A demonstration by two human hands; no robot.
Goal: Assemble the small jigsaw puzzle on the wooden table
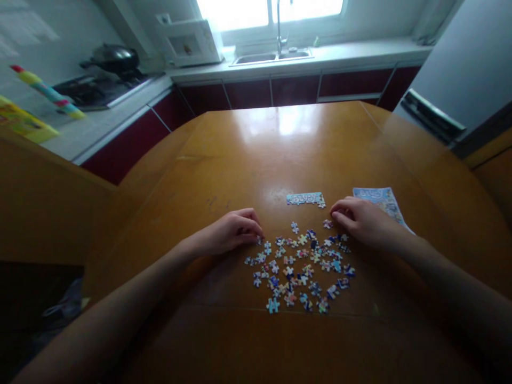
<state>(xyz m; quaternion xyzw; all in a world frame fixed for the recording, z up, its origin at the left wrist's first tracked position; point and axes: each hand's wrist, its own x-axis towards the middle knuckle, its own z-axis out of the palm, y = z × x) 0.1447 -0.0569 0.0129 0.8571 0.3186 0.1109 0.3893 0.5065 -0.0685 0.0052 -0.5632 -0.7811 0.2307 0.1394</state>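
Loose jigsaw pieces (303,253), scattered on wooden table (240,160) nearer than joined strip (304,198); left hand (234,232) and right hand (362,221) at scatter's edges, fingers curled, whether gripping anything cannot be told

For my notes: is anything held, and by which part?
Left hand at a puzzle piece, right hand beside another piece; whether either holds anything cannot be told.

Puzzle strip (304,198) lies left of probable leaflet (384,201)
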